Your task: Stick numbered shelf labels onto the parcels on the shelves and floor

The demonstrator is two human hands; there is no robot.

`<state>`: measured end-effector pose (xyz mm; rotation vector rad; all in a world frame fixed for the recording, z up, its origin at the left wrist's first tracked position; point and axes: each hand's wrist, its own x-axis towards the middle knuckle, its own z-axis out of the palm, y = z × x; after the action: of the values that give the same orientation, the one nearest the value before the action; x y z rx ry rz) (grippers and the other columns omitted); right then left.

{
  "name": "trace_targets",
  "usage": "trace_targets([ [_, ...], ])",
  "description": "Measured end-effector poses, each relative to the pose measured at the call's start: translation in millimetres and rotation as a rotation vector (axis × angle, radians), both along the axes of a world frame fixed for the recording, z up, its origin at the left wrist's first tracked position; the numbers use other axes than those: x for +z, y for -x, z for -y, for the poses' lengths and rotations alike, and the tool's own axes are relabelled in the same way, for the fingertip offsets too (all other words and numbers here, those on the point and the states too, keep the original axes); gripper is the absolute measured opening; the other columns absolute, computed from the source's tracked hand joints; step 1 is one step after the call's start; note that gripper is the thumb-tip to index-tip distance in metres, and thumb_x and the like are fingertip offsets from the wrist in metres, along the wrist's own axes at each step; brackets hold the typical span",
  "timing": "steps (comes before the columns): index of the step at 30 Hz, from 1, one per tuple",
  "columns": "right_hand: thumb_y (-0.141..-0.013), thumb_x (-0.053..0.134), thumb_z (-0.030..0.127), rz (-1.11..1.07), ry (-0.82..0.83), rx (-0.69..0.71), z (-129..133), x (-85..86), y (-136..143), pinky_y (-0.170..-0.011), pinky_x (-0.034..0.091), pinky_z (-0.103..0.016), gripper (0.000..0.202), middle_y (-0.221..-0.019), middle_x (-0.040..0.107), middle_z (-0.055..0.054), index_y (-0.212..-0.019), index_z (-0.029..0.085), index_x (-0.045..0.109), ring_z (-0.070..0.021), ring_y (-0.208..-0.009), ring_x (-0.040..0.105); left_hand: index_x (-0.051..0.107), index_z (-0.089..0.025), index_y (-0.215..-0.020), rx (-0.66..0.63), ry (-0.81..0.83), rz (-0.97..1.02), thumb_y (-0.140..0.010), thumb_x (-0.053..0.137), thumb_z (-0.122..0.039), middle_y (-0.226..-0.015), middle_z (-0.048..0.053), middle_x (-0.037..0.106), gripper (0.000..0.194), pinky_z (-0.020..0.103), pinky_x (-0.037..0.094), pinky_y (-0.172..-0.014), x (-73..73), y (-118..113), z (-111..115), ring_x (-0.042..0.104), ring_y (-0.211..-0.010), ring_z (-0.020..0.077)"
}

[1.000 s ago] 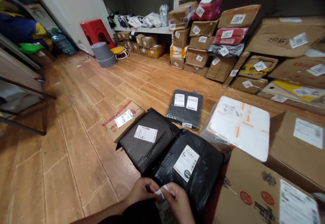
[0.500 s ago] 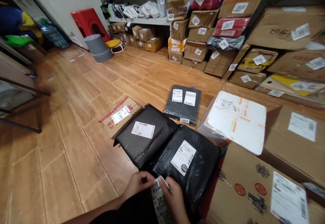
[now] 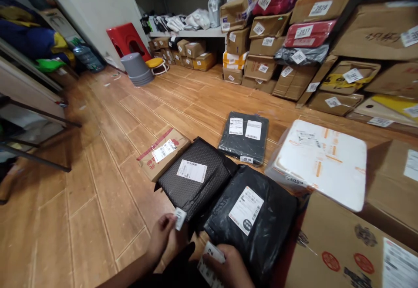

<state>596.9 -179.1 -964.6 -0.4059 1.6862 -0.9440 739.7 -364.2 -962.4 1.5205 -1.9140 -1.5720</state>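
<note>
My left hand [image 3: 161, 233] pinches a small white label [image 3: 180, 219] between thumb and fingertips, near the lower edge of the bubble mailer [image 3: 196, 177], its print too blurred for me to read. My right hand [image 3: 228, 265] grips a label strip [image 3: 210, 262] beside the black parcel [image 3: 250, 218]; my thumb hides part of its printing, and its lower end runs out of view, as does the brown carton [image 3: 339, 244] at the right.

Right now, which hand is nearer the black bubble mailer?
Left: the left hand is just short of the mailer; the right hand is farther, near the smooth black parcel.
</note>
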Motion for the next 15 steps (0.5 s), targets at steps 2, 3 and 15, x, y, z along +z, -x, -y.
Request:
trace_targets([
  [2, -0.058, 0.062, 0.063, 0.043, 0.037, -0.025, -3, -0.9, 3, -0.049, 0.032, -0.024, 0.048, -0.054, 0.047, 0.001, -0.055, 0.016, 0.053, -0.0115, -0.053, 0.039, 0.056, -0.018, -0.079, 0.118, 0.202, 0.075, -0.070, 0.048, -0.059, -0.080, 0.007, 0.063, 0.043, 0.038, 0.047, -0.081, 2.9, -19, 37, 0.058, -0.084, 0.0244],
  [3, -0.058, 0.062, 0.065, 0.073, 0.063, -0.045, -5, -1.2, 5, -0.050, 0.032, -0.024, 0.050, -0.053, 0.045, 0.002, -0.055, 0.016, 0.052, -0.0107, -0.052, 0.037, 0.055, -0.019, -0.080, 0.159, 0.288, 0.123, -0.066, 0.053, -0.055, -0.084, 0.007, 0.062, 0.039, 0.039, 0.045, -0.084, 4.5, -28, 59, 0.057, -0.088, 0.0259],
  [15, -0.056, 0.062, 0.071, 0.098, 0.087, -0.054, -5, -13.0, -7, -0.051, 0.035, -0.024, 0.054, -0.055, 0.054, 0.000, -0.058, 0.017, 0.057, -0.0138, -0.055, 0.047, 0.058, -0.012, -0.078, 0.190, 0.462, 0.491, -0.082, 0.061, -0.022, -0.089, 0.002, 0.059, 0.011, 0.036, 0.047, -0.080, -16.2, 3, 204, 0.056, -0.085, 0.0168],
])
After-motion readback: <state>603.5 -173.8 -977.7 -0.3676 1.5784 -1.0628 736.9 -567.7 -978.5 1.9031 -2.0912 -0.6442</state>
